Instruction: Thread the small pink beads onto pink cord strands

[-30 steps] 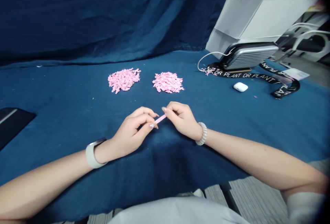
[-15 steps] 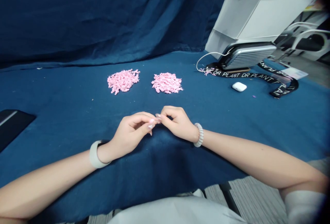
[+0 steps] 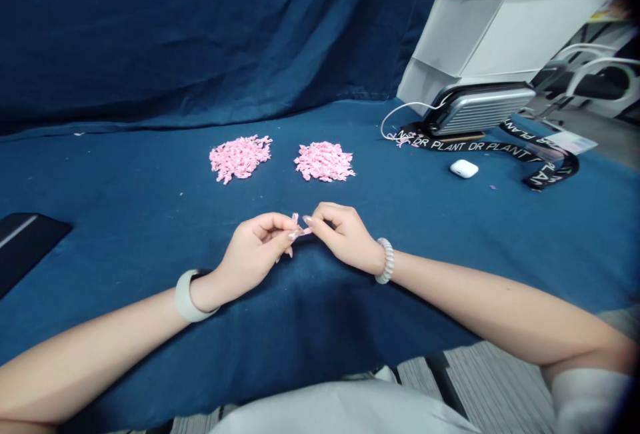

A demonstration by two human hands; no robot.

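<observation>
My left hand and my right hand meet fingertip to fingertip over the blue cloth. Both pinch one small pink strip, which is bent, with a short end sticking up by my left fingers. Farther back on the cloth lie two heaps of small pink pieces, a left pile and a right pile. A pale band sits on my left wrist and a white coil band on my right.
At the right rear are a silver ribbed case with a white cable, a black lanyard printed DR PLANT and a white earbud case. A dark flat object lies at the left edge. Blue cloth hangs behind.
The pink strip was held straight between my hands a second ago. My hands have since drawn together and the strip is now bent, one end pointing up.
</observation>
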